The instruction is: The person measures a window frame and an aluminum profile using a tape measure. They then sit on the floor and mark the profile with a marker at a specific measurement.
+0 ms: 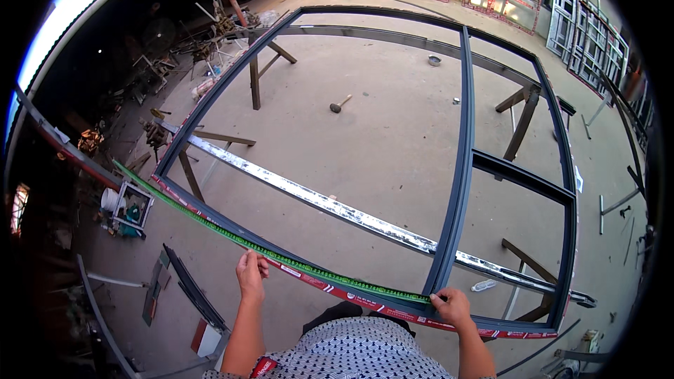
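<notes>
A green tape measure blade (pixel 309 267) is stretched along the near side of a large dark grey window frame (pixel 465 133). Its far-left end sticks out beyond the frame's corner. My right hand (pixel 451 307) pinches the blade's right end, where an upright bar meets the near rail. Along the same rail, further left, my left hand (pixel 251 275) has its fingers curled in, with thumb and fingertips at the blade's lower edge. Red printed film (pixel 330 288) covers the rail's outer face. The tape's case does not show.
Brown trestles (pixel 255 84) and a scuffed white beam (pixel 309 189) support the frame. On the floor lie a mallet (pixel 340 104), a round tin (pixel 434 60) and a clear bottle (pixel 483 286). Dark profiles (pixel 193 288) lie at left; more frames (pixel 586 35) lean back right.
</notes>
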Demonstrator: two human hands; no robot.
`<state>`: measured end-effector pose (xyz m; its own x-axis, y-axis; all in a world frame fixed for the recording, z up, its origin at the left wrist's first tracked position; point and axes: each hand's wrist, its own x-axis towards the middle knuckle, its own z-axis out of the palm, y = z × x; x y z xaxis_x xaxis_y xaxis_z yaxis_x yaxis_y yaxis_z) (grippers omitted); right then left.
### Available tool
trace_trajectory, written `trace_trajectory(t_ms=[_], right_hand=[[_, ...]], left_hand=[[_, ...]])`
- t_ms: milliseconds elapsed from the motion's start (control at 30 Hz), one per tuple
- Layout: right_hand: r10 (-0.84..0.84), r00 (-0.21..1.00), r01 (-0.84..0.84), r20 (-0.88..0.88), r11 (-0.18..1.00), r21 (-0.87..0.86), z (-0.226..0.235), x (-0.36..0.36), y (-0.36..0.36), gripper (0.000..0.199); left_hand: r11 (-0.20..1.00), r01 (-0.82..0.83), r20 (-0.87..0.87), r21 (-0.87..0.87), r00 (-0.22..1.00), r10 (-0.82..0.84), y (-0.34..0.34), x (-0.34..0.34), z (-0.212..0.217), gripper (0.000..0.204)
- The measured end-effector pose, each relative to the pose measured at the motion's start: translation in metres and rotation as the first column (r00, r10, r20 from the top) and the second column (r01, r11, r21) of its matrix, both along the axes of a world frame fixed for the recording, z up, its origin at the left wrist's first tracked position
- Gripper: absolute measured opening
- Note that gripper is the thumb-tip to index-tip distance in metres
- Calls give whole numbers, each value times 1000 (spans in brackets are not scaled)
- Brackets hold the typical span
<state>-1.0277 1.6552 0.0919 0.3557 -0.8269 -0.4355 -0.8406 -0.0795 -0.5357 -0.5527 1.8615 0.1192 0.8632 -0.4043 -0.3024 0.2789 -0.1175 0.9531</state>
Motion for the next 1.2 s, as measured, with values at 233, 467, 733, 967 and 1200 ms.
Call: trace_trajectory(t_ms=[233, 467, 733, 967, 1200], right_hand=[[0, 987, -4, 161, 1000, 22, -11, 37, -12, 29], [115, 944, -105, 309, 993, -48, 14, 114, 3, 29], [179, 901, -194, 394, 981, -1, -19, 246, 31, 28], [-79, 892, -132, 446, 897, 423, -34, 411, 86, 29], [-6, 905, -201, 426, 876, 439, -1, 556, 126, 29]], left_hand=[[987, 162, -34, 11, 986, -162, 21, -45, 20, 36], [965, 245, 1, -95, 969, -246, 47, -33, 50, 39], [768, 475, 305, -430, 877, -372, 115, 60, 158, 46], [334, 625, 603, -706, 777, -181, 176, 125, 254, 51], [58, 777, 757, -627, 625, -191, 226, 217, 305, 42]])
